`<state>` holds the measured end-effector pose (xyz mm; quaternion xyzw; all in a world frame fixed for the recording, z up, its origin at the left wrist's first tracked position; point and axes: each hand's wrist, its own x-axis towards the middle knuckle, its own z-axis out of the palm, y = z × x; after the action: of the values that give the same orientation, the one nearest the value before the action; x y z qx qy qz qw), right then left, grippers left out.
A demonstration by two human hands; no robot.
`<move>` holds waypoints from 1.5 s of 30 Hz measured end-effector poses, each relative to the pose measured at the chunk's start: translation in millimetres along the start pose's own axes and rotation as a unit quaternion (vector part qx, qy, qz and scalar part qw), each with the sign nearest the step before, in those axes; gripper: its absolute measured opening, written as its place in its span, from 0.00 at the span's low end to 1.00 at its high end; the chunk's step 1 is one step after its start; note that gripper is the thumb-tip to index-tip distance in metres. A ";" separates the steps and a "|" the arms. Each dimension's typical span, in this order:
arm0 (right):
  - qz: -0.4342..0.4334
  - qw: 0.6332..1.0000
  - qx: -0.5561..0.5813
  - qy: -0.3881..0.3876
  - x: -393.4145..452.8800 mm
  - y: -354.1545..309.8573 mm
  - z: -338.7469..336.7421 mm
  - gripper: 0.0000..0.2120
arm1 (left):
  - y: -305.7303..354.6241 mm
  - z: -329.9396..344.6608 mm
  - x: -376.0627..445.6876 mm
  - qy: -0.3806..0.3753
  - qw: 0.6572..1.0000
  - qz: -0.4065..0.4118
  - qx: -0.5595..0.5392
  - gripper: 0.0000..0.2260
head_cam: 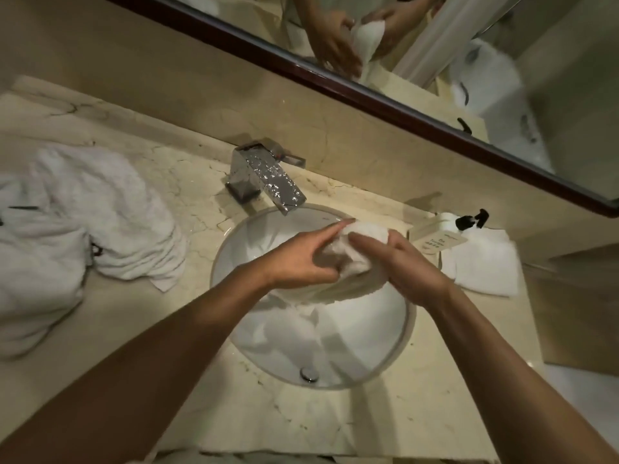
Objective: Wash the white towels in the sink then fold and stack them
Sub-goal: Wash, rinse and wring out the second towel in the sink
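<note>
A: Status? 
B: I see the left hand point(301, 259) and right hand point(412, 266) both bunching one white towel point(338, 262) above the sink point(234, 249), centre frame

A: Risk? 
B: Its trailing end may drag onto the counter point(385, 423) at 6 o'clock and drip there
</note>
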<state>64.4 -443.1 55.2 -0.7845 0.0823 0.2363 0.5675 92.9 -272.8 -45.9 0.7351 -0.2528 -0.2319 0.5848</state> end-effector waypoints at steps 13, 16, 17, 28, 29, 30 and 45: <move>-0.081 0.995 0.013 0.048 3.3 -6.0 -14.9 0.09 | 55.3 13.9 20.9 0.092 0.986 -0.071 0.120 0.15; -0.085 0.989 0.078 0.092 4.7 -7.8 -19.4 0.08 | 69.6 17.5 20.8 0.126 0.988 -0.088 -0.005 0.15; -0.090 0.987 0.084 0.100 5.9 -9.4 -17.5 0.08 | 73.5 24.6 20.9 0.149 0.985 -0.089 -0.019 0.16; -0.092 0.971 0.120 0.187 13.8 -18.9 -9.4 0.17 | 96.9 34.4 17.8 0.279 0.959 -0.049 -0.006 0.18; -0.089 0.967 0.123 0.202 15.0 -19.2 -4.2 0.19 | 95.3 32.5 18.5 0.285 0.957 -0.059 -0.013 0.17; -0.092 0.964 0.129 0.213 16.0 -18.0 0.0 0.19 | 94.1 30.1 17.9 0.286 0.956 -0.066 -0.017 0.16; -0.173 0.978 0.077 0.089 19.4 108.6 48.7 0.57 | 114.9 14.4 16.7 0.247 0.894 -0.104 -0.359 0.14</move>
<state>24.7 -432.3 -58.2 -0.7584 0.0135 0.0566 0.6492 85.0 -315.9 62.7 0.5309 0.0776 -0.1771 0.8251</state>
